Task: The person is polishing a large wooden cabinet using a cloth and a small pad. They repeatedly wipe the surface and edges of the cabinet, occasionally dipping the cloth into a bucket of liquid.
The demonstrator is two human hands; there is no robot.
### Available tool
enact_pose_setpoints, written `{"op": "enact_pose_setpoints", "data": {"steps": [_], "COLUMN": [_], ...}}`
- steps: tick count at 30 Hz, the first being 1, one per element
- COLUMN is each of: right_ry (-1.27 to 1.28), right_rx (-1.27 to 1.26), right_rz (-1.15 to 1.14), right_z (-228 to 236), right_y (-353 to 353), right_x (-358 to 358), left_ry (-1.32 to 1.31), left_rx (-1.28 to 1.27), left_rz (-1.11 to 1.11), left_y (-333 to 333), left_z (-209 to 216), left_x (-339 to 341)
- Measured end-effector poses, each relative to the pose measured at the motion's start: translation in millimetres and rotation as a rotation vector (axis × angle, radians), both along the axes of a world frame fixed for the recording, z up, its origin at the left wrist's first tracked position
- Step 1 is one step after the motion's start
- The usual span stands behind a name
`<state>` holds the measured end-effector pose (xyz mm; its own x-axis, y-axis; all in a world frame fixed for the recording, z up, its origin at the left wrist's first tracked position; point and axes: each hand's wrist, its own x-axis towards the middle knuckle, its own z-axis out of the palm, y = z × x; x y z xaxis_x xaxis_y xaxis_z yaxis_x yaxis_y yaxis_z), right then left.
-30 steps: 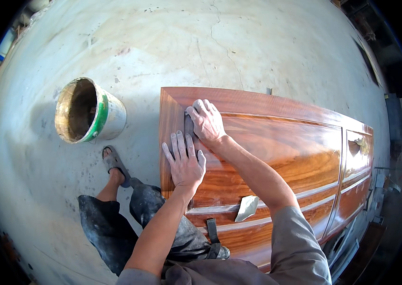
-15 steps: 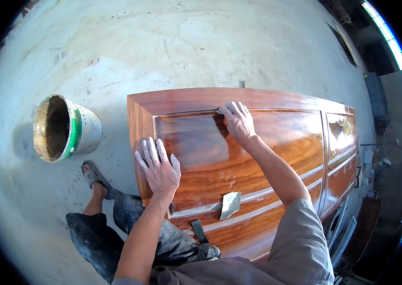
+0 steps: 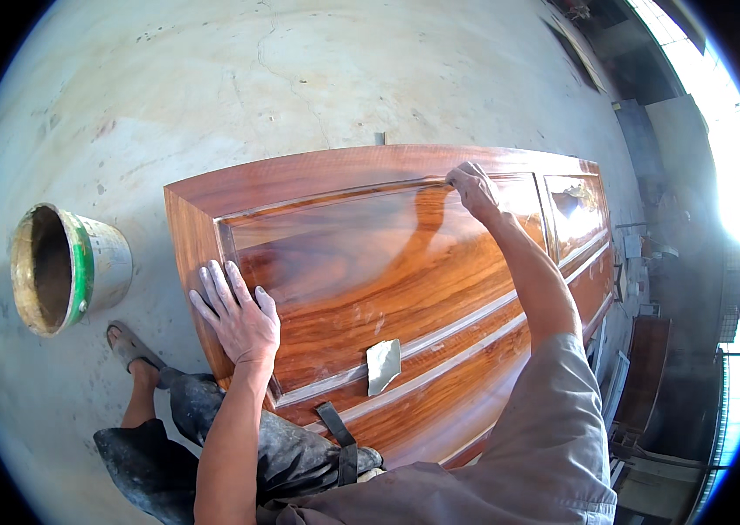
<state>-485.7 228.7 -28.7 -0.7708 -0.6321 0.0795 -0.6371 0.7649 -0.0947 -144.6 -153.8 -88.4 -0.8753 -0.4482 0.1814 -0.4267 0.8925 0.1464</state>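
Observation:
A glossy red-brown wooden door panel (image 3: 344,280) with raised mouldings lies in front of me. My left hand (image 3: 243,322), dusted white, rests flat with fingers spread near its left frame. At the far moulding groove, my right hand (image 3: 476,192) is closed, fingertips pressed into the groove's edge. A small greyish piece, apparently folded sandpaper, is pinched there and mostly hidden by the fingers. Another torn, pale piece of sandpaper (image 3: 383,367) lies on the near part of the panel, between the two hands and closer to my body.
On the concrete floor (image 3: 186,96) at the left stands a stained white bucket (image 3: 108,262) with a green band. My sandalled foot (image 3: 132,345) is beside it. A dark wooden panel (image 3: 644,372) and other boards stand at the right, near bright windows.
My right hand has slid rightward along the far groove, still closed. My left hand keeps its flat place on the panel's left side. The whole view has shifted, moving the scene leftward.

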Motion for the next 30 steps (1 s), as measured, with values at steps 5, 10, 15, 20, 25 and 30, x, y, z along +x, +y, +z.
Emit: {"op": "enact_pose_setpoints", "data": {"steps": [5,10,15,20,25,30], "right_ry": [-0.014,-0.001,0.02,0.065,0.027,-0.018], "right_rx": [0.015,-0.016,0.097,-0.077,-0.058,-0.177], "right_rz": [0.038,0.133,0.132,0.233,0.364,0.351], "right_z": [-3.0,-10.9,0.8,-9.7,-5.3,-15.2], "right_y": [1.9,-32.8,-18.5,-70.7,-86.8,-139.1], "right_x": [-1.6,11.6,-1.5,34.1,28.2,57.9], "left_ry": [0.024,0.042,0.036,0.051,0.024,0.061], "left_rx": [0.003,-0.002,0.007,-0.002,0.016,0.042], "left_rz": [-0.01,-0.01,-0.017,-0.012,-0.007,-0.023], "left_y": [1.9,-0.8,2.2,0.3,-0.5,0.1], "left_z": [-1.6,-1.3,-0.8,-0.7,-0.6,-3.1], "left_x": [-1.4,0.8,-1.2,-1.2,1.1,0.4]}}
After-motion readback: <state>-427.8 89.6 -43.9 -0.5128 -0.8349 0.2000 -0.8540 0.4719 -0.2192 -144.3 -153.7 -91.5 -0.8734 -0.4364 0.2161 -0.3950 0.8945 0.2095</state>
